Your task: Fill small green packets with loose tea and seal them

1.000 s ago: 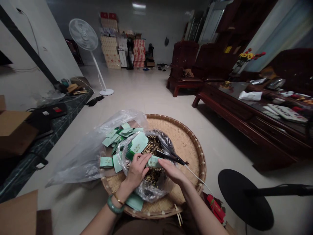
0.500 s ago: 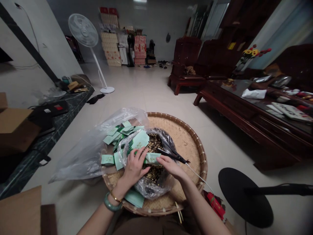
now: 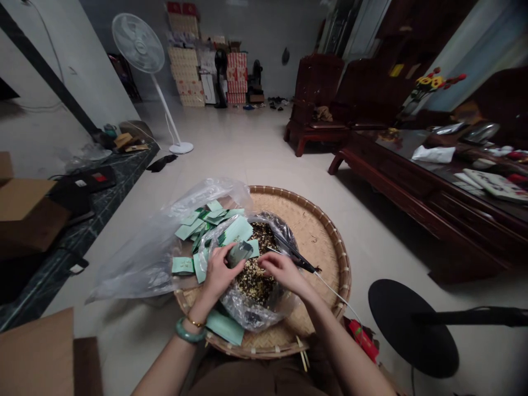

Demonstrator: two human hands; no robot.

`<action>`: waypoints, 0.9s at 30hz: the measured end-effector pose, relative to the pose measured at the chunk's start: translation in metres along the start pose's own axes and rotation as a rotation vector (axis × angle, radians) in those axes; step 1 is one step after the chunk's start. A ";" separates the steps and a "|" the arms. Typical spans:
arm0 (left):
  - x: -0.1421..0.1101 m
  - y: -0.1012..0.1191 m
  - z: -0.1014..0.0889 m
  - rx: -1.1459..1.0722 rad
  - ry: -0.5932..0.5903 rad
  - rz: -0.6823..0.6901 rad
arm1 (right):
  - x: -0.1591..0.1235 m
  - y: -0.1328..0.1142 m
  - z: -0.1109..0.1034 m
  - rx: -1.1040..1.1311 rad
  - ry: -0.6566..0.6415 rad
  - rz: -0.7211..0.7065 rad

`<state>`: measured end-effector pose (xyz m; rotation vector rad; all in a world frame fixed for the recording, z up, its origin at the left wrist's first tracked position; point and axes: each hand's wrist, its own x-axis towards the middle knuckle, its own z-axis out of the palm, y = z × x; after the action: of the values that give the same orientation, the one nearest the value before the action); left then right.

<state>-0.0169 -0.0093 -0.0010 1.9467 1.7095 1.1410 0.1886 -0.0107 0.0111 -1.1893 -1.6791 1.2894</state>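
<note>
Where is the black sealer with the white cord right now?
In the head view, the black sealer lies right of centre, across the right edge of the plastic bag, just beyond the right hand.

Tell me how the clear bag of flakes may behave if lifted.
The clear bag would probably sag, because its thin film is crumpled. The loose flakes inside would likely shift, and some might spill, since its mouth is wide open.

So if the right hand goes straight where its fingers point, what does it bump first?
Probably the green packet in the left hand, or that hand's thumb. They're just past the right hand's fingertips, but I can't tell if they're all at the same height.
</note>
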 end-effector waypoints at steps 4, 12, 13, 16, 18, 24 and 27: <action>0.003 -0.011 -0.001 -0.092 0.047 -0.155 | -0.006 0.024 0.019 -0.491 -0.132 -0.114; 0.004 -0.012 -0.003 -0.259 0.045 -0.232 | 0.003 0.007 0.049 -0.828 -0.191 -0.167; 0.004 -0.010 -0.003 -0.255 0.046 -0.233 | 0.003 0.005 0.050 -0.836 -0.188 -0.166; 0.005 -0.006 -0.004 -0.241 0.042 -0.223 | 0.003 0.003 0.053 -0.847 -0.189 -0.159; 0.005 -0.004 -0.003 -0.233 0.033 -0.219 | 0.002 0.003 0.054 -0.854 -0.198 -0.154; 0.004 -0.006 -0.002 -0.268 0.015 -0.232 | 0.009 0.015 0.043 -0.656 -0.133 -0.072; 0.004 -0.007 -0.001 -0.308 0.014 -0.239 | 0.016 0.027 0.031 -0.384 0.012 -0.030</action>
<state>-0.0226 -0.0043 -0.0037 1.5115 1.6099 1.2436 0.1613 -0.0037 -0.0229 -1.3782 -1.9861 0.9634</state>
